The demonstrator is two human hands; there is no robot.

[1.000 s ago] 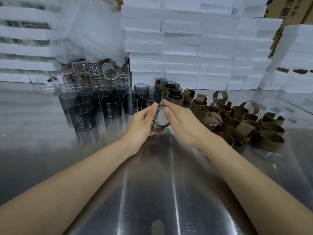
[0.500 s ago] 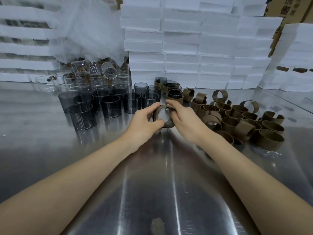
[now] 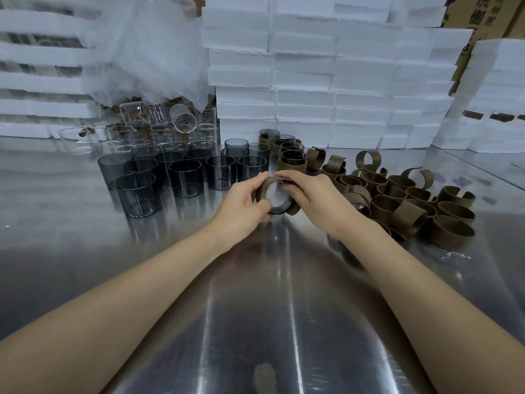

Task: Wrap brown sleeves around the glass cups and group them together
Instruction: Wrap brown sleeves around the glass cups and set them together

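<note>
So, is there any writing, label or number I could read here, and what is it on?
Brown cardboard box at the top right: dark printed characters, cut off by the picture's edge and too blurred to read.
Clear glass cups at the back left: fine printed marks, too small to read.
Nothing else in view shows any text.

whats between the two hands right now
In the head view, a dark glass cup tipped on its side, with a brown sleeve partly wrapped round it; the left hand and right hand both grip it.
</note>
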